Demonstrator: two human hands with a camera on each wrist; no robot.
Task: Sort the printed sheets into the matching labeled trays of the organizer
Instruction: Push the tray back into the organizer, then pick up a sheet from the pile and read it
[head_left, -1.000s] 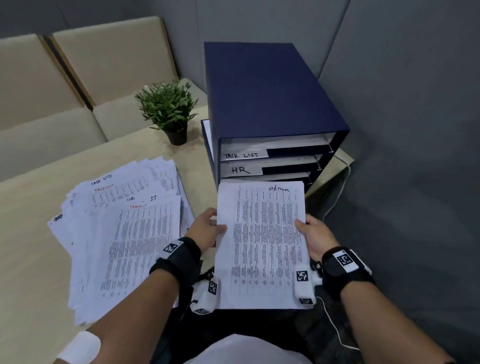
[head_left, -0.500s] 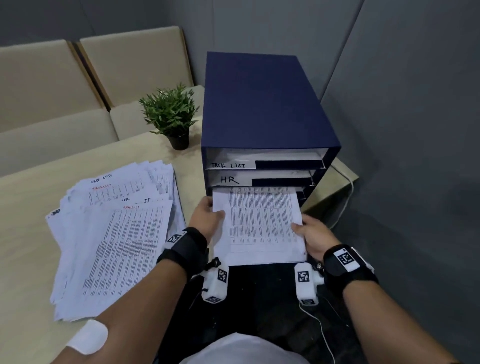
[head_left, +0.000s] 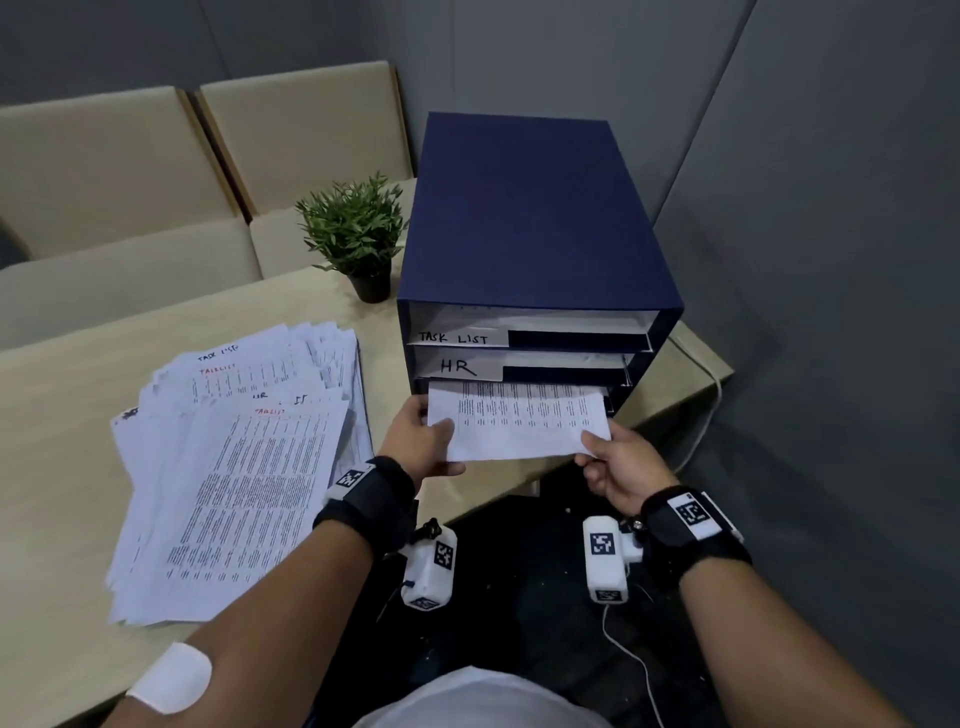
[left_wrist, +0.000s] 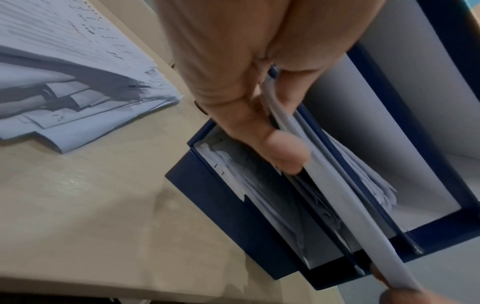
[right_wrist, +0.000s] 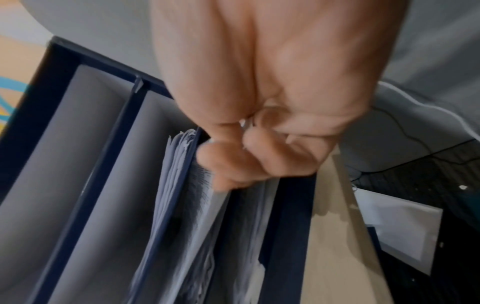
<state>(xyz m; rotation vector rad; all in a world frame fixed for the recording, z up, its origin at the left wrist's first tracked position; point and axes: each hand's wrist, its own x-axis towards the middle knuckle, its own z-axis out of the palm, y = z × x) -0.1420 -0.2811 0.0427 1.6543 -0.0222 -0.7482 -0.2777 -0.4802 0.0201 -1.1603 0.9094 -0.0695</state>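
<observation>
From the head view, the left hand (head_left: 422, 441) and right hand (head_left: 621, 464) each pinch a near corner of a printed sheet (head_left: 519, 423) half-slid into the organizer (head_left: 524, 228) slot under the HR tray (head_left: 563, 371), whose label the sheet hides. The left wrist view shows the fingers (left_wrist: 284, 156) curled under the sheet's edge, with papers already in that slot. The right wrist view is blurred. A loose stack (head_left: 234, 467) lies on the surface (head_left: 57, 415).

the sheet (head_left: 519, 421) hides the label of the third tray.
</observation>
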